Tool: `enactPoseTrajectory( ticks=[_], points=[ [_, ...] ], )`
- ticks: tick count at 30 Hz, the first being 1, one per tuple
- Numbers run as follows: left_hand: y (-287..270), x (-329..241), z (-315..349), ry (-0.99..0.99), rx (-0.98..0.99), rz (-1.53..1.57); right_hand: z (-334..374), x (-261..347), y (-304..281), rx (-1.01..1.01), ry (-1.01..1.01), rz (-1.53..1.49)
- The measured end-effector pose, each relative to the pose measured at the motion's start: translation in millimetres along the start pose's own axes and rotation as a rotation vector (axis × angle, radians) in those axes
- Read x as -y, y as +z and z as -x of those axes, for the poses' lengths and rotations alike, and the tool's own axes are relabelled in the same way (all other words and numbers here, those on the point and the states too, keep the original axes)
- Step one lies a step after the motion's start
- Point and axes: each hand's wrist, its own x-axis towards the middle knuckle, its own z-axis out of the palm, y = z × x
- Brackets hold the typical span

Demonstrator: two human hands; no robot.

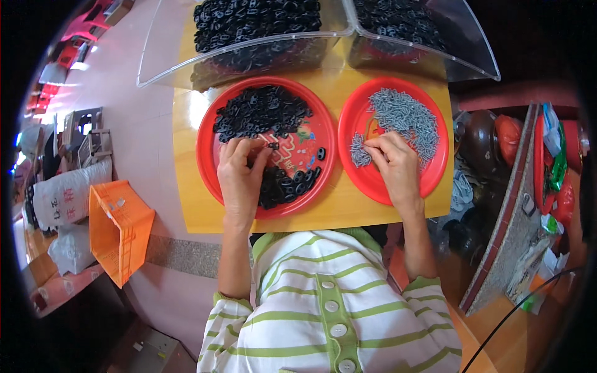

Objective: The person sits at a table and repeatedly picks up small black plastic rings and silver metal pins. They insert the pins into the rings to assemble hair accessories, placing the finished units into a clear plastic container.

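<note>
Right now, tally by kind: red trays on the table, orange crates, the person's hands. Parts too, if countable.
Red trays: 2
Orange crate: 1
Left hand, right hand: 2
Total: 5
Black parts, screws: heaped, uncountable

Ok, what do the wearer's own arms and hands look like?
Left hand and right hand: both ungloved, five-fingered human hands. Forearms uncovered, no watch or cables visible on them. Sleeves: white with green stripes, ending in green cuffs.

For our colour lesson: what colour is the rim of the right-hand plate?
The rim is red, clearest in the head view.
</note>
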Motion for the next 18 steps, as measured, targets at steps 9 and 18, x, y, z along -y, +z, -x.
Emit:
enactPoseTrajectory(
  ticks=[9,18],
  points=[
    [5.0,0.4,-1.7,-0.018,0.029,0.041,-1.9,1.7,-8.7,0.055,0.041,0.015],
    [9.2,-13.0,5.0,-0.088,0.071,0.327,4.4,0.5,-9.9,0.063,0.301,-0.416]
  ],
)
